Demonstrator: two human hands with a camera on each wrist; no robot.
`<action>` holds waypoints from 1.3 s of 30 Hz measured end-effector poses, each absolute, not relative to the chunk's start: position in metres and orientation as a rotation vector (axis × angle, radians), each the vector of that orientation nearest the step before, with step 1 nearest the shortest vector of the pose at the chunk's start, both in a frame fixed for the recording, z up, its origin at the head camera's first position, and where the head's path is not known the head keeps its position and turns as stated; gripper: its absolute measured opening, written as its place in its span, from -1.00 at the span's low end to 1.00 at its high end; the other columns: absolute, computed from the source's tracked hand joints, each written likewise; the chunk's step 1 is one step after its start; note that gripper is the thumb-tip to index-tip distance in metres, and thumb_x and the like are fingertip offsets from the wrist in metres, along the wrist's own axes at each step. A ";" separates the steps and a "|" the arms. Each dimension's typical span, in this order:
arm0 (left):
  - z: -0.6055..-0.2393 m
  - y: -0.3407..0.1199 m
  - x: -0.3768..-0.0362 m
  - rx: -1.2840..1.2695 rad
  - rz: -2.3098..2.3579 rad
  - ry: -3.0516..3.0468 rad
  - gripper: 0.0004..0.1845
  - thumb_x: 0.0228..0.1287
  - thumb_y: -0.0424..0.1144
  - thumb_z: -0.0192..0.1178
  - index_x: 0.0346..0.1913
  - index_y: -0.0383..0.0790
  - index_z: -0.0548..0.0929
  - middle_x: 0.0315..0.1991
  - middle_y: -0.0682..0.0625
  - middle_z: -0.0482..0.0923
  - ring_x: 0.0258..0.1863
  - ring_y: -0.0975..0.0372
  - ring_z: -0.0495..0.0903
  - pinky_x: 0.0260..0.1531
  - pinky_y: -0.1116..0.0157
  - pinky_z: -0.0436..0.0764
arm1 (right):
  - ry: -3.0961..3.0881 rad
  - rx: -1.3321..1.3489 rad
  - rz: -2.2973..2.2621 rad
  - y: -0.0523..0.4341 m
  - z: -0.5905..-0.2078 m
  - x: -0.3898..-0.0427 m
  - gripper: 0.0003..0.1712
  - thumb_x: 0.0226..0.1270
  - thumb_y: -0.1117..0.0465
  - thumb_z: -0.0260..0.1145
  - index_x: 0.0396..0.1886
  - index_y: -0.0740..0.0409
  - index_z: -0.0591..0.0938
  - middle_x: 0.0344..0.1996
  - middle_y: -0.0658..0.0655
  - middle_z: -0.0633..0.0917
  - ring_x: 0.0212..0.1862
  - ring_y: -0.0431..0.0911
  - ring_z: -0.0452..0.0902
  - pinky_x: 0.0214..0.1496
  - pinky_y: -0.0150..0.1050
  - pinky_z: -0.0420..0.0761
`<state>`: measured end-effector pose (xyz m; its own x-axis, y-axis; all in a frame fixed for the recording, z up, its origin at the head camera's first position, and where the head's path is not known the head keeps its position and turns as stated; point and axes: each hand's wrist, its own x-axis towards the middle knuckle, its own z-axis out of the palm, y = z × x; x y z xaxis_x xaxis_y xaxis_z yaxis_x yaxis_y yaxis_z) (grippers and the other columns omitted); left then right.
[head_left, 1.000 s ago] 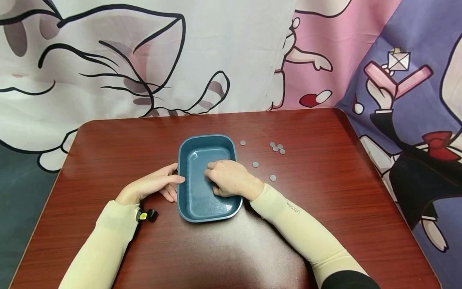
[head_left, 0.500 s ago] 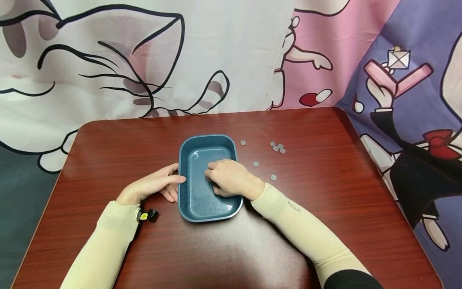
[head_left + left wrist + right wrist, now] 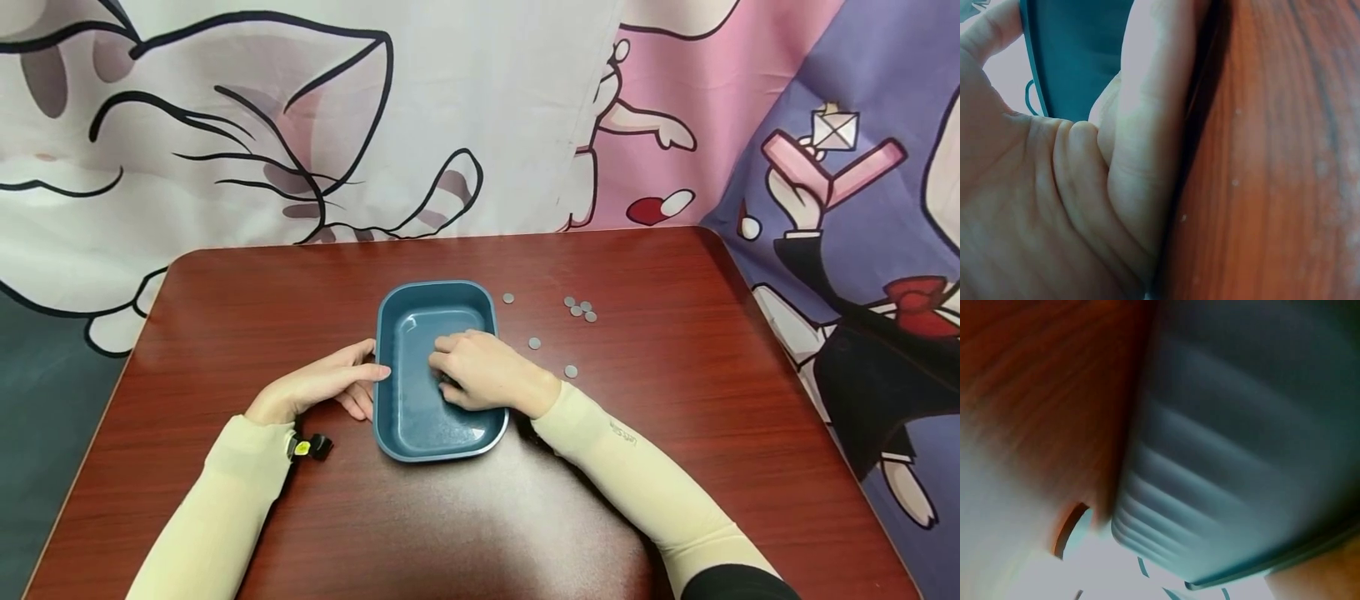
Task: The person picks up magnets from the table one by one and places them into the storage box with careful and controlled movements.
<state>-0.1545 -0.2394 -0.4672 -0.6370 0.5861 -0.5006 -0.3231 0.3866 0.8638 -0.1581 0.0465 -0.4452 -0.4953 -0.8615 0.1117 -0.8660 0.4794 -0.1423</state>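
The blue tray (image 3: 411, 417) was found mid-table, steadied at its left rim by the left hand (image 3: 322, 387), fingers relaxed. Inside it, the right hand (image 3: 480, 373) was curled; any contents were hidden. Six coins (image 3: 577, 309) lay right of the tray; a fumbled release was judged liable to bounce a coin out.

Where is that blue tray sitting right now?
In the head view, the blue tray sits mid-table between the left hand and right hand.

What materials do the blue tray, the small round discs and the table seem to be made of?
Tray: probably plastic; smooth, even teal with soft glossy highlights and rounded moulded corners.
Discs: likely metal, perhaps coins; flat, grey, dull sheen. Too small to be certain.
Table: wood or wood-look laminate; red-brown grain lines under a shiny, reflective finish.
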 end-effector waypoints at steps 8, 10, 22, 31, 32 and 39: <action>-0.468 -0.238 -0.156 0.236 1.367 1.812 -0.45 0.57 -0.04 0.11 0.30 -0.36 0.20 -0.39 -0.27 0.72 -0.45 0.02 0.82 -0.36 0.09 0.81 | -2.627 1.556 0.369 0.064 -0.440 -0.151 -0.94 0.32 0.11 0.36 -0.31 -0.03 0.67 -0.39 -0.07 0.55 -0.28 -0.14 0.53 -0.11 -0.19 0.52; -0.468 -0.238 -0.156 0.235 1.366 1.816 -0.45 0.56 -0.04 0.12 0.29 -0.37 0.21 -0.39 -0.27 0.72 -0.45 0.01 0.81 -0.36 0.09 0.81 | -2.623 1.547 0.377 0.068 -0.437 -0.149 -0.93 0.33 0.10 0.37 -0.30 -0.03 0.67 -0.38 -0.07 0.55 -0.27 -0.14 0.53 -0.11 -0.20 0.51; -0.468 -0.240 -0.156 0.213 1.371 1.813 -0.48 0.55 0.00 0.15 0.25 -0.30 0.26 -0.35 -0.29 0.75 -0.42 -0.02 0.82 -0.32 0.04 0.81 | -2.579 1.547 0.447 0.094 -0.423 -0.144 -0.79 0.36 0.05 0.37 -0.11 0.03 0.73 -0.09 -0.03 0.65 -0.04 -0.10 0.58 0.09 -0.13 0.55; -0.466 -0.241 -0.156 0.214 1.361 1.824 -0.45 0.55 0.01 0.14 0.31 -0.28 0.24 -0.33 -0.30 0.74 -0.41 -0.05 0.82 -0.31 0.03 0.81 | -2.553 1.506 0.485 0.109 -0.426 -0.146 -0.69 0.38 0.01 0.38 -0.02 0.09 0.71 0.17 0.12 0.65 0.20 0.00 0.56 0.32 -0.04 0.54; -0.466 -0.241 -0.156 0.215 1.362 1.823 -0.46 0.56 0.02 0.14 0.29 -0.27 0.26 -0.33 -0.29 0.75 -0.40 -0.05 0.82 -0.31 0.03 0.81 | -2.558 1.495 0.490 0.111 -0.427 -0.146 -0.68 0.39 0.00 0.38 -0.01 0.09 0.71 0.20 0.13 0.64 0.23 0.01 0.55 0.34 -0.03 0.54; -0.466 -0.240 -0.155 0.223 1.368 1.823 -0.51 0.57 0.01 0.13 0.23 -0.28 0.28 -0.30 -0.31 0.76 -0.39 -0.07 0.82 -0.30 0.02 0.81 | -2.594 1.441 0.564 0.126 -0.429 -0.145 -0.59 0.41 -0.03 0.37 0.09 0.12 0.69 0.30 0.17 0.59 0.34 0.01 0.48 0.39 -0.01 0.50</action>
<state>-0.1548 -0.2404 -0.4657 -0.6432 0.5780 -0.5021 -0.3206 0.3922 0.8622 -0.1448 0.1259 -0.4293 -0.5390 -0.7940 0.2811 -0.8391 0.4769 -0.2617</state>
